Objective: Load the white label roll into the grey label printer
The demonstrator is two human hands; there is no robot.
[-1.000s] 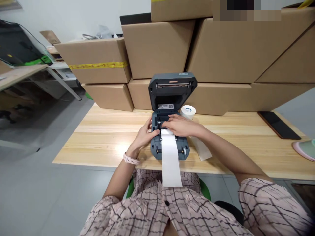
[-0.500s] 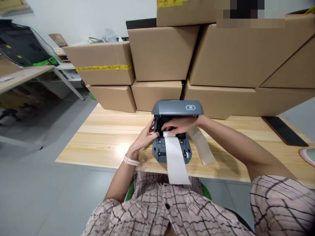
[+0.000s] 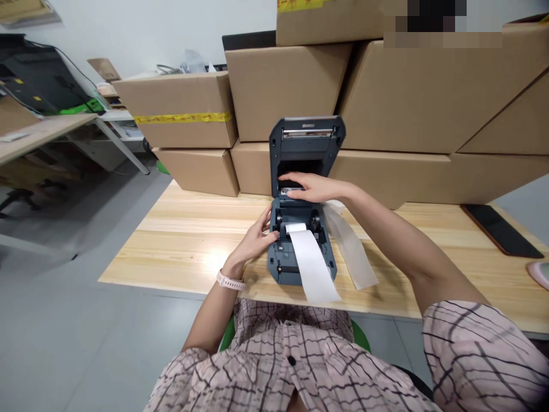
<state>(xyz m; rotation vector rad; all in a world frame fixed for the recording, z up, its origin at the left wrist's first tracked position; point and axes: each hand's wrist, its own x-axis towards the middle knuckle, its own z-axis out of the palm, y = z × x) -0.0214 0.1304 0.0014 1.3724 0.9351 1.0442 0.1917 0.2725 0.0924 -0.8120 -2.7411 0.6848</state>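
Note:
A dark grey label printer (image 3: 281, 272) stands on the wooden table, its lid (image 3: 306, 146) raised and leaning back. My left hand (image 3: 254, 241) grips the printer's left side, thumb over the rim and fingers along the outer wall. In front of the lid, near the hinge, is my right hand (image 3: 321, 187), fingers stretched out with nothing held; whether it touches the lid I cannot tell. White label paper (image 3: 315, 266) runs from a small roll inside the printer, over its front edge. Another strip of paper (image 3: 354, 252) lies on the table to the right.
Stacked cardboard boxes (image 3: 287, 91) line the back of the wooden table (image 3: 150, 246). A black phone (image 3: 501, 229) lies at the right, near a pinkish object (image 3: 539, 273) cut off by the frame. Another desk (image 3: 47, 133) stands at the far left.
The printer lid has swung up and back, uncovering the inside. My right hand has come up off the paper roll toward the hinge. My left hand stays on the printer's side.

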